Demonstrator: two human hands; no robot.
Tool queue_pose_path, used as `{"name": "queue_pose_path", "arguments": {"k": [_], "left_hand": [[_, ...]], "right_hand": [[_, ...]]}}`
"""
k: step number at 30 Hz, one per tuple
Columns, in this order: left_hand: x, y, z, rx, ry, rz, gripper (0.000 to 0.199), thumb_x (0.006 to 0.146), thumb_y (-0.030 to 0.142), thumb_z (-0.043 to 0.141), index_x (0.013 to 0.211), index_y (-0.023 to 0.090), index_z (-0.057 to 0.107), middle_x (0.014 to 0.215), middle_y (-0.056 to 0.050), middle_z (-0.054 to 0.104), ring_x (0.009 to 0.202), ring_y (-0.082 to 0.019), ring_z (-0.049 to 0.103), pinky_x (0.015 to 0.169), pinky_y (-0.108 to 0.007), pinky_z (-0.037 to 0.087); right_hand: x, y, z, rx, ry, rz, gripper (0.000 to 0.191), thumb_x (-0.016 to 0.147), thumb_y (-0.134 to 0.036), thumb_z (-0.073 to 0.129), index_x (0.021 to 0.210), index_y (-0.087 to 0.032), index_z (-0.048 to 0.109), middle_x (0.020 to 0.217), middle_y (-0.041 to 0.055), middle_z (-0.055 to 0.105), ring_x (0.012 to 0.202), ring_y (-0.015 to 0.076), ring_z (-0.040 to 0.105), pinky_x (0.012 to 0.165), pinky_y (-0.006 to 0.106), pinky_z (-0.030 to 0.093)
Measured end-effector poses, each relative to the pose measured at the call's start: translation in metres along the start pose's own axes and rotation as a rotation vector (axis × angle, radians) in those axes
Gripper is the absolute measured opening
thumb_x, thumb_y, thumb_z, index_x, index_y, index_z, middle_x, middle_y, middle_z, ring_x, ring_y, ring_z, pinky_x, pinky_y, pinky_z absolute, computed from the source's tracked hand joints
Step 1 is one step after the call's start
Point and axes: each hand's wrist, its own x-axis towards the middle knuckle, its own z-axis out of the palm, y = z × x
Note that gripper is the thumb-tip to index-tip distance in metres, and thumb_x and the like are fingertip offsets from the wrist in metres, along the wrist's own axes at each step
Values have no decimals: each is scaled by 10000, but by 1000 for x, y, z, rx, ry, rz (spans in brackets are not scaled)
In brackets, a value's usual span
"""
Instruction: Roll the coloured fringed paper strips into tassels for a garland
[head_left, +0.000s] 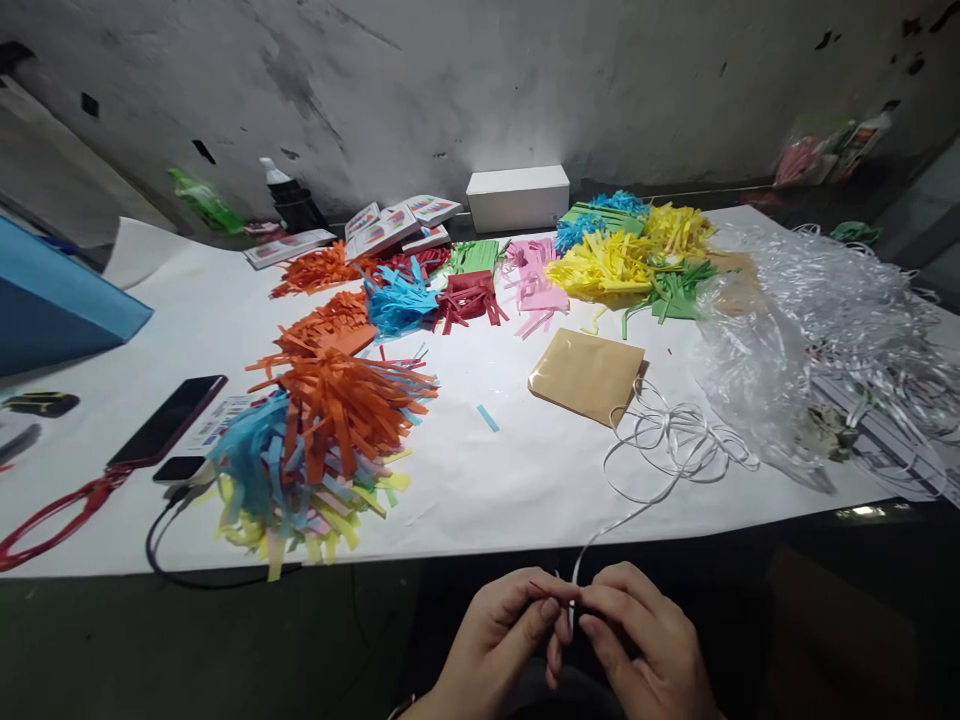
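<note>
My left hand (514, 625) and my right hand (645, 635) meet just in front of the table's near edge, with their fingertips close together. Between them runs a thin white ribbon (576, 567), pinched by the fingers of both hands. A small thin red strip (537, 587) shows at the left fingertips; its other end is hidden. From the hands the ribbon rises onto the table to a loose tangle of white ribbon (667, 440). Behind that tangle lies a flat brown paper packet (589, 373).
Orange fringed tissue tassels (341, 395) lie over blue ones (259, 450) at left. Yellow tassels (604, 265) and a white box (519, 198) stand farther back. A clear plastic bag (757, 370) and shredded plastic (840, 280) fill the right. A phone (169, 420) lies left.
</note>
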Motion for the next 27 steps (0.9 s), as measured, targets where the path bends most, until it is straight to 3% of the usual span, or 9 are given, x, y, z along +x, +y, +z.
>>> {"name": "queue_pose_path", "arguments": {"k": [8,15,27], "left_hand": [[-2,2,0,-37,-6,-12,246,895,394,716,1013,182,758,711,-2,637,537,-61,567,508,-158,479],[0,6,3,-50,22,-48,270,863,408,747,934,150,712,680,2,637,511,-64,539,479,-164,452],[-1,9,4,-27,36,-107,343,827,463,768,885,139,671,652,8,632,474,-53,508,447,-154,419]], "right_hand": [[-1,-2,12,87,32,81,173,957,-118,526,861,-207,639,714,8,608,608,113,594,545,207,465],[-8,4,17,43,84,41,151,965,-133,515,905,-203,634,718,10,605,601,113,578,522,206,448],[-4,1,7,-2,2,-29,157,979,-111,483,1001,-185,620,764,34,622,639,131,608,553,224,500]]}}
